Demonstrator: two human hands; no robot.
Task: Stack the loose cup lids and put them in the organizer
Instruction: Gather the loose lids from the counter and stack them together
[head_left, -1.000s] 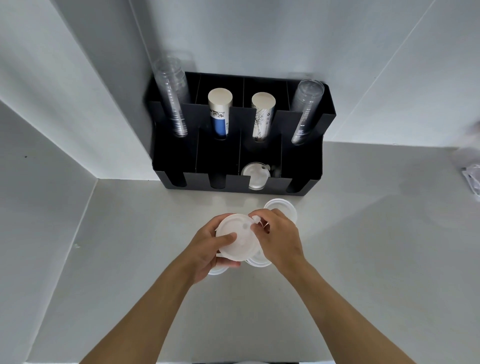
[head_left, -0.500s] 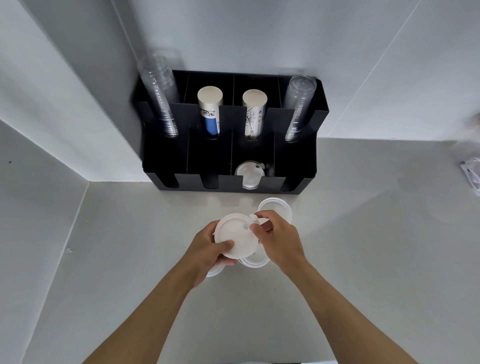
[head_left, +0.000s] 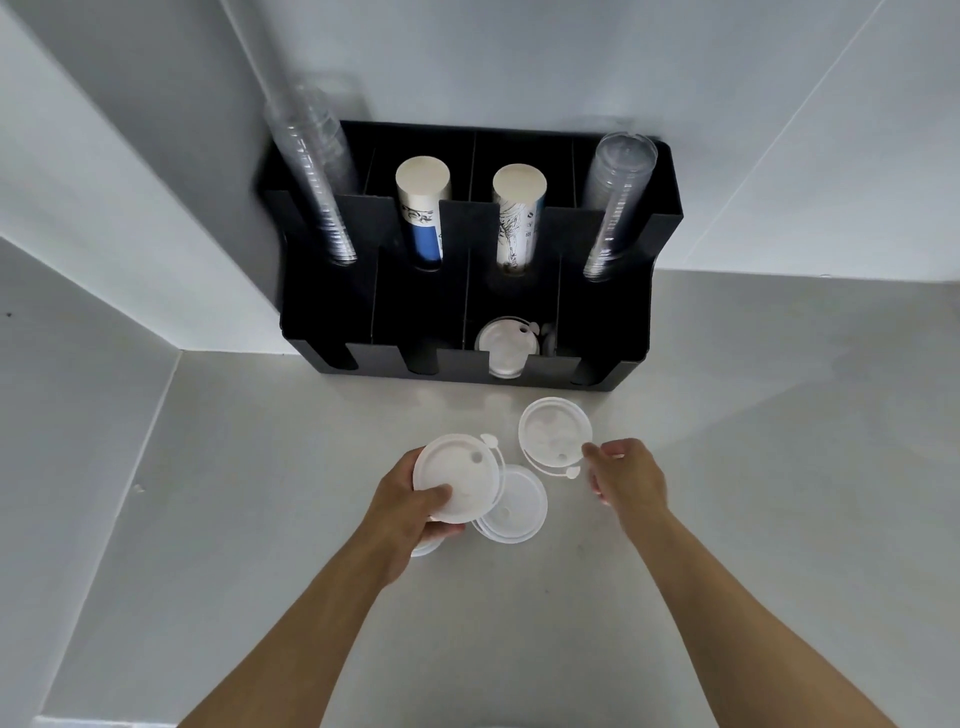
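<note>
My left hand (head_left: 410, 512) grips a white cup lid (head_left: 457, 477) by its near edge, held a little above the counter. Just right of it a second white lid (head_left: 517, 506) lies flat on the counter, partly under the held one. A sliver of another lid (head_left: 427, 549) shows beneath my left hand. Farther back a third lid (head_left: 555, 435) lies flat, and my right hand (head_left: 626, 475) hovers at its right edge with fingers apart, holding nothing. The black organizer (head_left: 605, 322) stands against the wall, with lids (head_left: 505, 345) in its third front slot.
The organizer's back row holds two stacks of clear cups (head_left: 317, 171) (head_left: 615, 202) and two stacks of paper cups (head_left: 422, 208) (head_left: 517, 215). White walls close in on the left and behind. The grey counter (head_left: 727, 519) extends to the right.
My right hand has let go of the held lid and moved right toward the far lid. My left hand still holds its lid.
</note>
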